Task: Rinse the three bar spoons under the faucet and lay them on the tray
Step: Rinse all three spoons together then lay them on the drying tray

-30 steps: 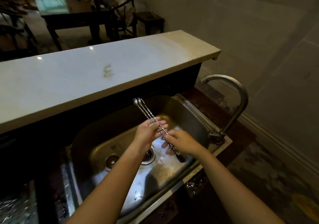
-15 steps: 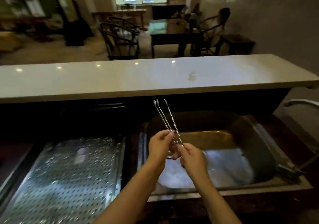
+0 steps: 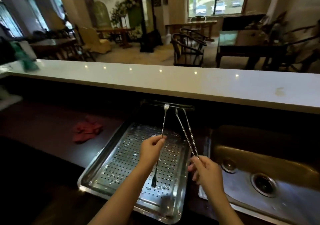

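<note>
Hovering above the perforated metal tray (image 3: 103,157), the left hand (image 3: 151,148) pinches one bar spoon (image 3: 163,122) by the middle of its twisted stem, thumb and fingers closed on it; the bowl end points up and away toward the far edge of the tray, and the forked end (image 3: 154,183) hangs down below the wrist, just over the tray's holes, though whether it touches them cannot be told. The right hand (image 3: 207,171) is off the tray's right edge, between tray and sink (image 3: 294,198), and is clamped on the lower ends of the other two bar spoons (image 3: 186,134), which rise side by side and lean up toward the left, their tips spread slightly apart near the dark ledge under the raised bar top (image 3: 173,80). The two hands are apart, each with its own load. The tray sits on the dark surface (image 3: 43,126) with its long sides running away from the viewer; its bed is wet and shiny, and a blurred dark patch lies near its near right corner, too smeared to identify. The sink, just right of the tray, holds only a sheen of water around its two drain fittings (image 3: 264,184). A crumpled red cloth (image 3: 87,130) lies on the surface well to the left of the tray's far left corner
</note>
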The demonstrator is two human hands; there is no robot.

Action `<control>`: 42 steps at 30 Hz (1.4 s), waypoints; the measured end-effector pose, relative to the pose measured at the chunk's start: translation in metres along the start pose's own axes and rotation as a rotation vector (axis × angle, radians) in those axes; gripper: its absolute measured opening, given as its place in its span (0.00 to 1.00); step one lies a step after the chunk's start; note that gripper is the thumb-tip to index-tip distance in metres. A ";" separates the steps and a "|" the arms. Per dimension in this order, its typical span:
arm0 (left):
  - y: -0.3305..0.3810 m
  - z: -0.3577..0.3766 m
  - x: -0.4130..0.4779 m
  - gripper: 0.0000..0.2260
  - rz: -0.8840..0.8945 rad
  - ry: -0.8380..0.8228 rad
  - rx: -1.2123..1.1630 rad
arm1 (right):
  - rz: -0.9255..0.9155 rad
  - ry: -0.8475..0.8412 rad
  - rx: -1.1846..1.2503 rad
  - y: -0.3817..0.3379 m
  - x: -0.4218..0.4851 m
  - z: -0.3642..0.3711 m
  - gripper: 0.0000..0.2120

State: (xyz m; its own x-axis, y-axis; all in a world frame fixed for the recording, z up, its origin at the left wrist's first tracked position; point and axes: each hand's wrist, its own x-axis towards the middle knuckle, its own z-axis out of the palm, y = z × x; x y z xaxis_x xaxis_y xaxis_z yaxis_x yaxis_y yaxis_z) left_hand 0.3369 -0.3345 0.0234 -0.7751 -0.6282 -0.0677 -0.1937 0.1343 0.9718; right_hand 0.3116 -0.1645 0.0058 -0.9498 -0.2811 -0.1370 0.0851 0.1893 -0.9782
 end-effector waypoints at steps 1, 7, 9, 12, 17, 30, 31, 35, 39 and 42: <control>-0.008 -0.013 0.006 0.11 -0.025 0.010 0.039 | -0.010 0.004 -0.019 0.000 0.000 0.008 0.13; -0.064 -0.076 0.065 0.13 -0.158 -0.001 0.386 | 0.004 0.105 -0.099 0.004 0.006 0.061 0.11; -0.078 -0.092 0.086 0.10 -0.160 -0.026 0.463 | 0.048 0.151 -0.121 0.005 0.010 0.081 0.09; -0.102 -0.108 0.114 0.04 -0.130 -0.063 0.561 | 0.121 0.219 -0.198 0.008 0.015 0.113 0.08; -0.136 -0.114 0.144 0.06 -0.062 -0.107 0.598 | 0.194 0.311 -0.228 0.010 0.022 0.161 0.08; -0.152 -0.114 0.157 0.08 0.043 -0.328 0.487 | 0.285 0.337 -0.359 0.021 0.039 0.229 0.09; -0.145 -0.113 0.152 0.08 -0.015 -0.397 0.353 | 0.283 0.316 -0.364 0.021 0.042 0.232 0.10; -0.120 -0.111 0.143 0.09 -0.249 -0.539 -0.028 | 0.259 0.184 -0.357 0.021 0.047 0.249 0.10; -0.112 -0.121 0.149 0.07 -0.298 -0.536 -0.190 | 0.253 0.179 -0.268 0.024 0.046 0.252 0.14; -0.114 -0.119 0.153 0.08 -0.342 -0.494 -0.178 | 0.290 0.220 -0.209 0.026 0.047 0.243 0.13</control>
State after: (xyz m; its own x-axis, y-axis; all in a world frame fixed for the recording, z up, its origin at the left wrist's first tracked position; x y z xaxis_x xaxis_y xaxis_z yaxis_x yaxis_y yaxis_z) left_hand 0.3124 -0.5371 -0.0704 -0.8817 -0.1784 -0.4368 -0.4101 -0.1680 0.8964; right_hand 0.3424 -0.4013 -0.0637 -0.9390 0.0152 -0.3437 0.3174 0.4239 -0.8483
